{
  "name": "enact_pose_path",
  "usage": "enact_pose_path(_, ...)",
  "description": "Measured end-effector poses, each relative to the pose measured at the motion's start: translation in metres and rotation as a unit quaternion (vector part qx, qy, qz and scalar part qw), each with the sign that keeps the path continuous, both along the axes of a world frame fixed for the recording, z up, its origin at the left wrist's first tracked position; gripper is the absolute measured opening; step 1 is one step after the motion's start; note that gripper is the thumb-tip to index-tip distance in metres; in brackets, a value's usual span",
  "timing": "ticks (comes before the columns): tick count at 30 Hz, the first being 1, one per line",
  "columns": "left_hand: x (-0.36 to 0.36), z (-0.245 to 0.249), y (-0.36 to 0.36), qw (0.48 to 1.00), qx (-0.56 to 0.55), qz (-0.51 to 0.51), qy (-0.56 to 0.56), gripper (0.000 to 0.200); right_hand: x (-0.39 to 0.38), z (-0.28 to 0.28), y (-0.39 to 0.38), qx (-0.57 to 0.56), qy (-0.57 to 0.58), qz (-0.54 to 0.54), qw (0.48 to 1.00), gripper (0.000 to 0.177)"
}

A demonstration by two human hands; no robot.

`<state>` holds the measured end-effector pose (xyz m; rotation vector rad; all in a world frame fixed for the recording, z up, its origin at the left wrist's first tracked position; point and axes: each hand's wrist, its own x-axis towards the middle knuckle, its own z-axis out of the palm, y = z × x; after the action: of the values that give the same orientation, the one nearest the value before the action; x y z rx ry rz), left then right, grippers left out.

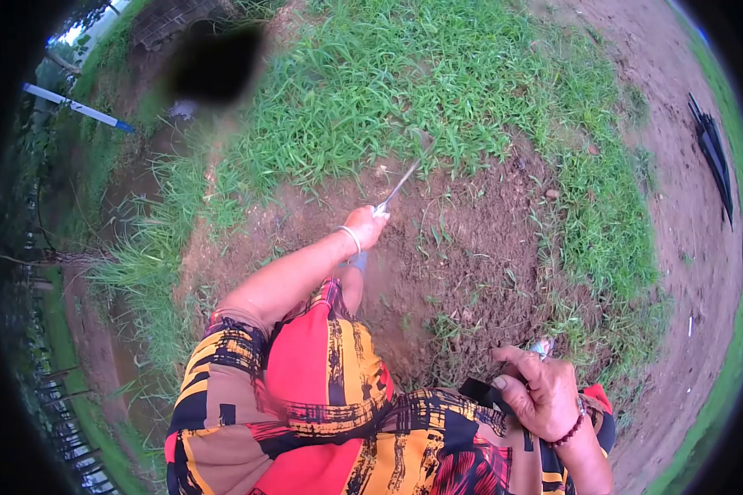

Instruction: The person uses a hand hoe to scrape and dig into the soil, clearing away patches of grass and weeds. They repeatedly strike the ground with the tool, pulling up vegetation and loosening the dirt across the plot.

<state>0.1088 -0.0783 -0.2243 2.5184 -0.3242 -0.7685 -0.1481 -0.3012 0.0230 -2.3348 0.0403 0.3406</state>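
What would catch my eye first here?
The bright red, yellow and black patterned garment fills the bottom centre. Above it, the left hand grips a thin metal tool over bare soil, with green grass beyond. The right hand, wearing a bead bracelet, sits lower right.

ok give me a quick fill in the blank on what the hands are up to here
1. The hand gripping the thin metal tool is the person's ___ one.
2. The bangle on that wrist is ___ in colour.
3. The tool's tip points toward the patch of green ___ beyond the bare soil.
4. The right hand wears a bracelet of dark red ___.
Missing words: left, white, grass, beads.
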Motion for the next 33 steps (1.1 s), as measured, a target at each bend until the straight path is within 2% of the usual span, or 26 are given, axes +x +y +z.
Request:
enact_pose_path(3, 0.018, 0.007, -0.009, 1.0, -0.019, -0.012, 0.008, 0.037, 0.003, 0.002, 0.0, -0.003, -0.017, 0.004, 1.0, 0.026)
enact_pose_path(5, 0.027, 0.038, -0.03, 0.995, -0.073, 0.026, -0.07, 0.037, 0.003, 0.004, 0.002, -0.012, 0.015, 0.023, 1.0, 0.03)
enact_pose_path(8, 0.036, 0.025, -0.043, 0.986, -0.097, 0.06, -0.123, 0.034, 0.005, 0.003, 0.002, 0.01, -0.008, 0.014, 1.0, 0.03)
enact_pose_path(9, 0.035, 0.005, -0.036, 0.991, -0.096, 0.048, -0.083, 0.034, 0.006, 0.004, 0.002, 0.011, -0.011, 0.013, 1.0, 0.03)
enact_pose_path(11, 0.008, -0.019, -0.004, 0.997, 0.046, -0.064, 0.006, 0.039, 0.006, 0.007, 0.003, -0.001, -0.012, 0.021, 1.0, 0.029)
enact_pose_path(12, -0.016, -0.018, 0.01, 1.0, 0.017, -0.01, -0.009, 0.04, 0.007, 0.008, 0.0, -0.001, -0.014, 0.024, 1.0, 0.029)
enact_pose_path(13, -0.017, -0.013, 0.012, 0.999, 0.034, -0.034, -0.005, 0.039, 0.006, 0.009, -0.001, -0.008, -0.014, 0.025, 1.0, 0.029)
enact_pose_path(17, -0.026, 0.004, 0.014, 1.0, 0.016, -0.021, 0.016, 0.037, 0.003, 0.008, -0.002, 0.013, 0.002, -0.004, 1.0, 0.03)
enact_pose_path(19, -0.04, -0.006, 0.034, 0.999, 0.024, -0.025, 0.011, 0.037, -0.001, 0.006, -0.005, 0.001, -0.024, 0.001, 1.0, 0.031)
enact_pose_path(20, -0.048, -0.029, 0.055, 0.997, -0.003, -0.054, -0.049, 0.038, -0.004, 0.007, -0.006, -0.007, -0.023, 0.003, 1.0, 0.031)
enact_pose_path(21, -0.053, -0.024, 0.061, 0.99, -0.029, -0.081, -0.108, 0.04, -0.006, 0.007, -0.006, -0.014, -0.021, 0.006, 1.0, 0.031)
enact_pose_path(22, -0.055, -0.02, 0.065, 0.991, -0.025, -0.081, -0.106, 0.04, -0.007, 0.008, -0.004, -0.009, -0.019, 0.006, 1.0, 0.031)
enact_pose_path(23, -0.054, -0.014, 0.068, 0.998, -0.003, -0.054, -0.024, 0.041, -0.006, 0.01, -0.001, 0.01, -0.026, 0.02, 0.999, 0.03)
enact_pose_path(25, -0.051, -0.007, 0.062, 0.998, 0.015, -0.023, 0.057, 0.042, -0.005, 0.011, 0.001, 0.025, -0.033, 0.037, 0.998, 0.029)
enact_pose_path(27, -0.042, -0.012, 0.055, 0.998, -0.033, -0.04, -0.028, 0.039, -0.003, 0.009, 0.0, 0.006, -0.028, 0.032, 0.999, 0.029)
enact_pose_path(28, -0.034, -0.006, 0.046, 0.998, -0.035, -0.041, -0.03, 0.039, -0.003, 0.009, -0.002, -0.003, -0.038, 0.025, 0.999, 0.03)
enact_pose_path(30, -0.015, 0.014, 0.024, 0.985, -0.138, 0.002, -0.101, 0.029, -0.002, 0.01, -0.002, -0.011, -0.034, 0.023, 0.999, 0.03)
enact_pose_path(31, -0.003, 0.037, 0.008, 0.978, -0.187, 0.016, -0.097, 0.03, -0.002, 0.01, -0.002, -0.017, -0.028, 0.024, 0.999, 0.03)
enact_pose_path(32, 0.017, 0.029, 0.0, 0.973, -0.173, -0.006, -0.155, 0.031, -0.002, 0.009, -0.001, -0.016, -0.025, 0.024, 0.999, 0.03)
enact_pose_path(33, 0.03, 0.039, -0.011, 0.976, -0.154, 0.004, -0.155, 0.031, 0.0, 0.008, 0.0, -0.016, -0.026, 0.028, 0.999, 0.03)
